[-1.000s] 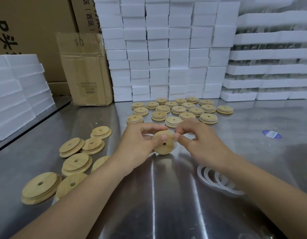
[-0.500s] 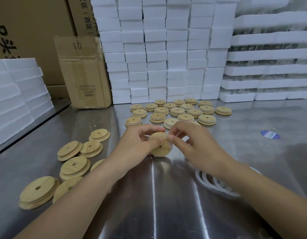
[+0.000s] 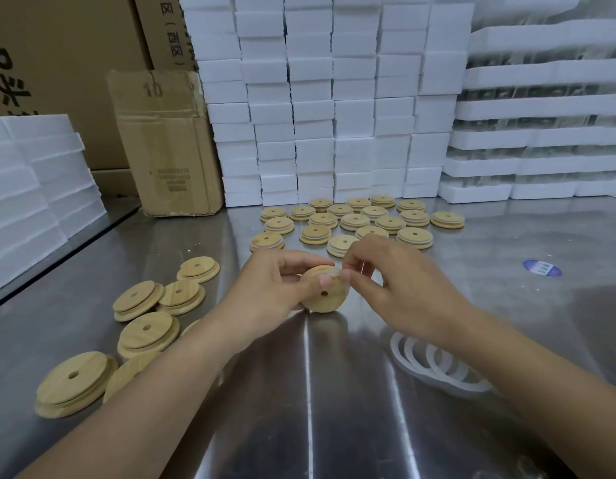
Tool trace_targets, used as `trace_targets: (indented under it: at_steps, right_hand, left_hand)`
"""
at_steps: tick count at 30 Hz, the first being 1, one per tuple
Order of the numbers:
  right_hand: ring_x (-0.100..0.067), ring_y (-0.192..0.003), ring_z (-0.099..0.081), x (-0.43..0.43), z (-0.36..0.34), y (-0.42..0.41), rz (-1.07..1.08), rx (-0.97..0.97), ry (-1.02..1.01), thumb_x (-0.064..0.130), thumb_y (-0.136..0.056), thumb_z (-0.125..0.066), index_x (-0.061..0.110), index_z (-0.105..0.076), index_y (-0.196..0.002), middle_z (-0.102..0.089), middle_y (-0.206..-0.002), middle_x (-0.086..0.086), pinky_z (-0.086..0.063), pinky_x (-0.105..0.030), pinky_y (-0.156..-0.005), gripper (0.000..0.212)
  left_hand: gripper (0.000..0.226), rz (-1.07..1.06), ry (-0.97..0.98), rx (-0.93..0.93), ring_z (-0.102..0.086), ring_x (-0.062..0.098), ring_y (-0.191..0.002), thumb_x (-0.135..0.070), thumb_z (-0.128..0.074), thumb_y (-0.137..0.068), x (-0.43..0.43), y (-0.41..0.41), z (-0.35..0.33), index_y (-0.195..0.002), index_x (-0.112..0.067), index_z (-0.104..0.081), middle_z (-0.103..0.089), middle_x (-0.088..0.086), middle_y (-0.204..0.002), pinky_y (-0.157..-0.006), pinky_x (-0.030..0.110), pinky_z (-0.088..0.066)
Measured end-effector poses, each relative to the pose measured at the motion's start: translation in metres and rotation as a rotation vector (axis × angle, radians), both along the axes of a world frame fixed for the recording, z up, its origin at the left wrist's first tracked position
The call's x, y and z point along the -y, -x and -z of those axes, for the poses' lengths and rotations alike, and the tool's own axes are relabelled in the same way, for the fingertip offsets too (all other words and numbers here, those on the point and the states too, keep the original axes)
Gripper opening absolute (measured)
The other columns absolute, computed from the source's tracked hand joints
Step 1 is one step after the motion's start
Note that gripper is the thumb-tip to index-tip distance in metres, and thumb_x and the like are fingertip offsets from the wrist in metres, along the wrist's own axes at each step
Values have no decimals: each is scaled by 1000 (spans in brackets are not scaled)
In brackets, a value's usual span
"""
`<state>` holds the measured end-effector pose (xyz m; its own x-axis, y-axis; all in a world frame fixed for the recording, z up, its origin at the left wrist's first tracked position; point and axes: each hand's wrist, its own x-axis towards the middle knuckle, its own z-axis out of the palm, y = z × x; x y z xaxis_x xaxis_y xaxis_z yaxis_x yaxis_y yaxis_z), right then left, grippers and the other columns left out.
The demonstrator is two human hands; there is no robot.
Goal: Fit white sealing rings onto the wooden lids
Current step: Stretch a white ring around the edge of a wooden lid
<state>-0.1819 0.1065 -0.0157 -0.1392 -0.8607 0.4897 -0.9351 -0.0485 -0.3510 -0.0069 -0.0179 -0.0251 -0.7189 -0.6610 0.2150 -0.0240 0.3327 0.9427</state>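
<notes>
My left hand [image 3: 270,288] grips a round wooden lid [image 3: 325,293] on edge, its face with the small centre hole turned toward me, just above the steel table. My right hand [image 3: 400,281] pinches a thin white sealing ring [image 3: 341,272] against the lid's upper right rim. Loose white rings [image 3: 434,364] lie in a pile at the right, partly under my right forearm. Bare wooden lids [image 3: 147,331] lie scattered at the left. Several lids with white rings around them [image 3: 355,221] sit in rows behind my hands.
The steel table [image 3: 334,392] ends at a left edge beside stacked white foam trays [image 3: 33,188]. A cardboard box [image 3: 168,143] and a wall of white foam blocks [image 3: 327,98] stand at the back. A blue sticker [image 3: 541,267] lies at the right.
Both hands stay on the lid; the lid's holed face has turned more toward me, and my right fingers have shifted along its upper rim with the ring.
</notes>
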Motion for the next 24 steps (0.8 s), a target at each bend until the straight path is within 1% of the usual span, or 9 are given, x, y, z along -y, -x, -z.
trace_targets:
  at_steps: [4, 8, 10, 14, 15, 18, 19, 20, 24]
  right_hand:
    - [-9, -86, -61, 3, 2, 2, 24, 113, 15, 36, -99, -63, 32, -60, -81, -64, -87, 15, -53, -45, -81, 18]
    - [-14, -80, -64, 6, 3, 4, 36, 240, -10, 36, -98, -66, 29, -65, -77, -68, -78, 8, -55, -50, -80, 23]
    - [-18, -77, -65, 7, 5, 3, 45, 310, -28, 35, -98, -68, 26, -68, -76, -70, -75, 4, -55, -51, -81, 24]
    - [-16, -75, -62, 9, 8, 2, 53, 368, -13, 36, -99, -68, 25, -69, -76, -70, -74, 6, -55, -49, -82, 25]
    - [-15, -74, -62, 9, 8, 2, 46, 370, 11, 36, -99, -68, 25, -69, -76, -69, -75, 7, -55, -45, -80, 25]
    - [-8, -70, -60, 8, 7, 2, 26, 375, 86, 37, -99, -68, 28, -68, -77, -68, -77, 17, -49, -24, -69, 24]
    - [-8, -69, -60, 8, 7, 2, 18, 375, 101, 38, -99, -68, 29, -67, -78, -68, -79, 19, -47, -19, -66, 23]
    - [-7, -70, -61, 7, 7, 2, 14, 373, 109, 39, -99, -67, 30, -67, -78, -68, -80, 20, -46, -19, -66, 23]
    - [-6, -80, -64, 6, 7, 3, 17, 289, 108, 43, -96, -68, 35, -65, -80, -68, -86, 21, -50, -28, -70, 19]
  left_hand:
    - [20, -13, -19, -18, -80, 23, -99, -16, -80, -94, -1, 0, 0, -114, -18, -81, -83, 3, -101, -82, 35, -66]
    - [18, -55, -44, -64, -79, 18, -95, -15, -80, -93, -2, 2, 2, -110, -19, -81, -83, 2, -99, -82, 35, -64]
    - [16, -79, -41, -88, -79, 14, -92, -15, -81, -92, -3, 3, 3, -106, -23, -82, -83, 0, -97, -77, 30, -63]
    - [15, -89, -74, -121, -78, 10, -93, -16, -80, -93, -1, 3, 3, -105, -26, -82, -83, -3, -98, -71, 26, -63]
    - [15, -85, -97, -124, -78, 10, -95, -17, -80, -94, -1, 2, 2, -106, -26, -82, -83, -3, -100, -72, 27, -64]
    - [13, -82, -159, -128, -78, 15, -101, -17, -78, -96, 0, 3, 1, -107, -23, -83, -82, 2, -104, -76, 40, -68]
    - [13, -87, -177, -133, -78, 17, -102, -17, -77, -96, 0, 3, 1, -107, -21, -83, -82, 4, -104, -76, 43, -68]
    - [12, -92, -193, -141, -78, 19, -102, -16, -77, -97, -1, 3, 1, -107, -19, -82, -82, 7, -104, -76, 45, -68]
    - [13, -91, -239, -176, -77, 24, -106, -16, -75, -98, 0, 4, 0, -110, -14, -79, -81, 10, -106, -79, 50, -67]
